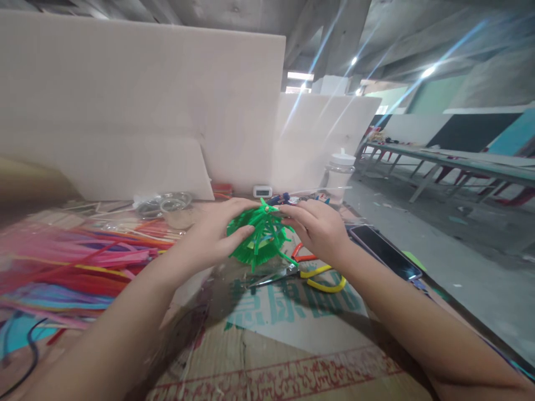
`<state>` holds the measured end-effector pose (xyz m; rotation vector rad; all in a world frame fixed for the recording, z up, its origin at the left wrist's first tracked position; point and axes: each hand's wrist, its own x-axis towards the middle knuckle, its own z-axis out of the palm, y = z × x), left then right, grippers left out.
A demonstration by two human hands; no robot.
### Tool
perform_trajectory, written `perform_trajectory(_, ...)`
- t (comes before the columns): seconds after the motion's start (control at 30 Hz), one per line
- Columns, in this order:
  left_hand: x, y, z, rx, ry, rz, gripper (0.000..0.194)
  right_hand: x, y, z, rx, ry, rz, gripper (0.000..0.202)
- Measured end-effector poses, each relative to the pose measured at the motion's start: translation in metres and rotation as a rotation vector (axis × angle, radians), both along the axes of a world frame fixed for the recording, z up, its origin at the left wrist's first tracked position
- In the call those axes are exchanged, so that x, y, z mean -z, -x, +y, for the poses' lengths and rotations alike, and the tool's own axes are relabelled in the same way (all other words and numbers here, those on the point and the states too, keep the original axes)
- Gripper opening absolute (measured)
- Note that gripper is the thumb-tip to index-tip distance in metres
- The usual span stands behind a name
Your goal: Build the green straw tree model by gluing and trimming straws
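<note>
Between my hands is a green craft piece made of fuzzy strips like pipe cleaners, its strands spreading down and outward from a gathered top. My left hand wraps its left side, thumb in front and fingers behind. From the right, my right hand has its bent fingers closed at the upper strands; the fingertips are partly hidden. Just below the piece lie scissors with yellow handles, and pliers or cutters with red-orange grips sit by my right wrist.
Many pink, red and blue strips cover the table's left side. A dark phone lies right of my right forearm. Behind stand a lidded clear jar, a small white digital display and tall white panels.
</note>
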<state>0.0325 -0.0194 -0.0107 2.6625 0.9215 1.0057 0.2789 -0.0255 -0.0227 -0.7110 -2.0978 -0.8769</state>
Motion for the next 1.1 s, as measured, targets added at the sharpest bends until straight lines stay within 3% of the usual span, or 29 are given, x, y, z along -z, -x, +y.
perform_trajectory(0.23, 0.0000, -0.0001, 0.0002, 0.004, 0.009, -0.019, 0.037, 0.0005, -0.0004, -0.0014, -0.027, 0.027, 0.023, 0.022)
perform_trajectory(0.53, 0.0007, 0.0003, 0.0007, 0.023, 0.000, -0.011, 0.038, -0.0028, -0.0005, -0.0033, 0.035, 0.003, -0.036, 0.022)
perform_trajectory(0.83, -0.0003, 0.0001, -0.0008, 0.025, 0.005, 0.001, 0.038, -0.0070, -0.0019, -0.0037, 0.025, -0.081, -0.058, 0.022)
perform_trajectory(1.1, -0.0001, -0.0006, 0.0009, 0.025, 0.022, -0.020, 0.038, -0.0047, 0.0009, -0.0059, -0.070, 0.051, 0.093, 0.018)
